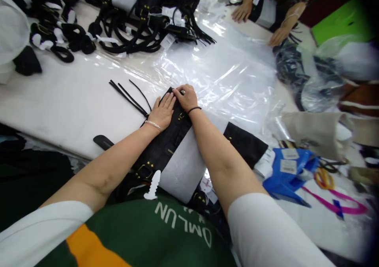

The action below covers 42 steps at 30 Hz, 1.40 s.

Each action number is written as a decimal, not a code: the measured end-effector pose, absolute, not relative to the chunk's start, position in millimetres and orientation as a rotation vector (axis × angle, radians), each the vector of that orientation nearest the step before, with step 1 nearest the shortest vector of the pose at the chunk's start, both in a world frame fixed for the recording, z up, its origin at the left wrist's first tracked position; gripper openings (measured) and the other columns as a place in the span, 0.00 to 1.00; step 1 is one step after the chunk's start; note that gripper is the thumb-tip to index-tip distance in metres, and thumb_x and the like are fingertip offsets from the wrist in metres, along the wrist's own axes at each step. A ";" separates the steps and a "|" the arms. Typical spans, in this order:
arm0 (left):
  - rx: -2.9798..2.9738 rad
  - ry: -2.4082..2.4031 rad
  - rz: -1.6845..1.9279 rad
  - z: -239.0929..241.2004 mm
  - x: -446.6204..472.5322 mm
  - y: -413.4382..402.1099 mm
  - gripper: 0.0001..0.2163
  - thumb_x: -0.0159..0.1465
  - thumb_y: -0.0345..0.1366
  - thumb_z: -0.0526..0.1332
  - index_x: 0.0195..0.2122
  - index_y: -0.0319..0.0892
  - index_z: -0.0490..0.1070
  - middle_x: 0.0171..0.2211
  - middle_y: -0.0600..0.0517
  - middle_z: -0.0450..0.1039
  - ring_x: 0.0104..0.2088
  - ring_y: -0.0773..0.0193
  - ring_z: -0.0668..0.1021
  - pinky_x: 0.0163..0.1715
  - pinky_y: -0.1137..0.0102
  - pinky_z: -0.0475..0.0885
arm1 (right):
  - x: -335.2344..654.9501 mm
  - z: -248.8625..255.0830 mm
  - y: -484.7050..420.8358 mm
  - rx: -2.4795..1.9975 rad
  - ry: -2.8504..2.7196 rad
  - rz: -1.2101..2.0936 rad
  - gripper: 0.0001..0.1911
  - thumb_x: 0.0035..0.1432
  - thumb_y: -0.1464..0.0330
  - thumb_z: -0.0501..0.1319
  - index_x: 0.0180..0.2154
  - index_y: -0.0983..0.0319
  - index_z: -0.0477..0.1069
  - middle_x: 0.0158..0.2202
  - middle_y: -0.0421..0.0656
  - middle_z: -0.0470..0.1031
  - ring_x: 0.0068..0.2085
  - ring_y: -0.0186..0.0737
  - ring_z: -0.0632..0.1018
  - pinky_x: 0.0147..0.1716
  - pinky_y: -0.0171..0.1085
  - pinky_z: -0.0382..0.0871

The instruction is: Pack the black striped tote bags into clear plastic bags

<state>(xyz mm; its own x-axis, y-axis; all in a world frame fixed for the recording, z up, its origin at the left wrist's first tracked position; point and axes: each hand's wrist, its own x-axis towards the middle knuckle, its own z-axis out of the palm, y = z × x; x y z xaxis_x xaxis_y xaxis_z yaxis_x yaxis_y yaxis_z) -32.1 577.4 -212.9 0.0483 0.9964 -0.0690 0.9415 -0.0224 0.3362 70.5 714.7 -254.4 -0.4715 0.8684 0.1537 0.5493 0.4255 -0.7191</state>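
A black handbag (161,142) with gold buckles lies across the near edge of the table. My left hand (162,111) rests flat on its far end, fingers stretched out. Beside it, my right hand (186,97) pinches at the bag's far corner with thumb and fingers together; what exactly is between them is hidden. Thin black cords (128,97) stick out to the left of the bag. Along its right side lies a light grey sheet (185,164), partly under my right forearm. A white ribbed tag-like piece (153,186) sits near the bag's near end.
Several black bags and straps (142,26) are heaped at the back left. Clear plastic sheeting (227,73) spreads over the middle. A co-worker's hands (242,11) handle a dark item at the back right. A blue packet (288,172) and pink strap (337,202) lie right.
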 end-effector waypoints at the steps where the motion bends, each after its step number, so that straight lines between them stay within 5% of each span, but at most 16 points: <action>1: 2.067 1.971 0.267 -219.6 -33.9 574.9 0.28 0.70 0.33 0.45 0.71 0.32 0.45 0.72 0.41 0.41 0.72 0.55 0.45 0.69 0.53 0.37 | 68.5 -253.7 713.1 -1.193 -2.166 0.852 0.12 0.62 0.57 0.61 0.38 0.59 0.74 0.43 0.46 0.76 0.50 0.47 0.72 0.59 0.47 0.62; 5: 2.104 1.998 0.212 -217.3 -39.7 566.7 0.28 0.70 0.35 0.42 0.71 0.31 0.45 0.72 0.40 0.39 0.72 0.53 0.45 0.69 0.52 0.38 | 73.1 -234.6 708.0 -1.221 -2.173 0.944 0.15 0.63 0.59 0.60 0.49 0.58 0.73 0.50 0.44 0.77 0.53 0.43 0.73 0.60 0.43 0.62; 9: 2.118 2.052 0.236 -217.2 -39.2 570.4 0.29 0.70 0.36 0.44 0.71 0.30 0.44 0.72 0.38 0.38 0.72 0.52 0.44 0.68 0.50 0.38 | 152.6 -199.2 689.7 -1.330 -2.020 0.705 0.20 0.66 0.57 0.57 0.56 0.55 0.70 0.58 0.41 0.72 0.60 0.40 0.69 0.64 0.39 0.57; 13: 2.157 2.043 0.289 -220.8 -34.5 572.3 0.29 0.70 0.36 0.43 0.70 0.29 0.46 0.72 0.37 0.40 0.72 0.51 0.46 0.68 0.49 0.37 | 288.2 -183.0 626.2 -1.656 -1.708 0.324 0.19 0.65 0.59 0.57 0.53 0.59 0.72 0.57 0.47 0.73 0.64 0.47 0.66 0.67 0.47 0.52; 16: 2.148 2.068 0.232 -217.4 -36.1 569.9 0.29 0.70 0.37 0.43 0.70 0.28 0.46 0.72 0.36 0.41 0.72 0.50 0.46 0.68 0.48 0.39 | 351.2 -197.0 595.1 -1.855 -1.608 0.401 0.14 0.61 0.62 0.60 0.45 0.61 0.75 0.51 0.51 0.76 0.56 0.51 0.73 0.62 0.53 0.60; 20: 2.101 2.138 0.128 -212.8 -54.8 557.6 0.29 0.70 0.37 0.42 0.70 0.28 0.45 0.72 0.34 0.40 0.71 0.48 0.46 0.67 0.46 0.44 | 345.6 -208.2 613.9 -1.735 -1.579 0.601 0.11 0.59 0.65 0.60 0.41 0.61 0.77 0.46 0.46 0.79 0.50 0.45 0.77 0.58 0.46 0.66; 25: 2.081 2.279 0.088 -204.9 -76.4 534.2 0.30 0.70 0.39 0.40 0.70 0.25 0.45 0.71 0.31 0.40 0.71 0.44 0.48 0.66 0.44 0.47 | 322.3 -191.4 647.4 -1.596 -1.506 0.883 0.19 0.55 0.68 0.65 0.49 0.64 0.74 0.48 0.47 0.78 0.49 0.42 0.78 0.56 0.42 0.68; 30: 2.077 2.345 0.010 -204.9 -68.1 528.8 0.31 0.70 0.39 0.39 0.69 0.23 0.45 0.70 0.30 0.42 0.71 0.43 0.48 0.67 0.47 0.48 | 320.0 -201.5 570.5 -1.700 -1.295 0.719 0.16 0.62 0.60 0.60 0.47 0.61 0.73 0.47 0.48 0.77 0.44 0.44 0.78 0.50 0.44 0.72; 34: 2.083 2.301 -0.067 -197.7 -78.8 539.7 0.32 0.69 0.40 0.41 0.69 0.24 0.45 0.70 0.30 0.42 0.71 0.44 0.49 0.67 0.47 0.49 | 314.2 -210.1 518.4 -1.822 -1.390 0.759 0.15 0.57 0.59 0.64 0.44 0.59 0.74 0.45 0.48 0.79 0.48 0.52 0.78 0.51 0.49 0.71; 39: 2.116 2.162 -0.032 -142.6 -64.2 560.7 0.27 0.68 0.44 0.45 0.65 0.38 0.62 0.63 0.40 0.65 0.63 0.39 0.66 0.60 0.46 0.61 | 343.6 -198.5 513.7 -1.636 -1.287 0.967 0.12 0.63 0.62 0.58 0.40 0.60 0.77 0.42 0.45 0.81 0.48 0.47 0.80 0.53 0.46 0.70; 42: 2.313 1.842 0.288 -115.3 12.7 555.4 0.23 0.69 0.48 0.47 0.55 0.43 0.71 0.52 0.48 0.75 0.51 0.51 0.76 0.53 0.58 0.69 | 355.3 -191.0 492.7 -1.469 -1.071 0.915 0.13 0.63 0.61 0.58 0.44 0.58 0.76 0.43 0.44 0.81 0.47 0.44 0.80 0.52 0.44 0.72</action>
